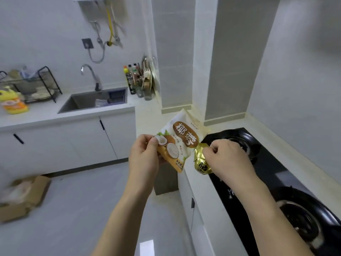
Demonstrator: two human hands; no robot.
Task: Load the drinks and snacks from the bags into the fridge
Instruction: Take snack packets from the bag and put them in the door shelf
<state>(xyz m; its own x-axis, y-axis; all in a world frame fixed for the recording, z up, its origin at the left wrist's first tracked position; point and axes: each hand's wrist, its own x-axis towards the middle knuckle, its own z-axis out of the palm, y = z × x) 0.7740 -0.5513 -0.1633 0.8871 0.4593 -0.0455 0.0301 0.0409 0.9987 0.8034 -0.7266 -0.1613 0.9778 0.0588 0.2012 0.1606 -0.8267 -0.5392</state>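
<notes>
My left hand pinches the lower left corner of a white and orange snack packet printed with coconut halves and brown characters. The packet is held up in the air at the centre of the view, tilted. My right hand grips the crumpled top of a gold foil snack packet, which hangs just right of the first packet, over the counter edge by the stove. No fridge and no shopping bag shows in this view.
A black gas stove fills the counter on the right. To the left are a sink with a tap, a dish rack and a yellow detergent bottle. Sauce bottles stand in the corner. A cardboard box lies on the floor.
</notes>
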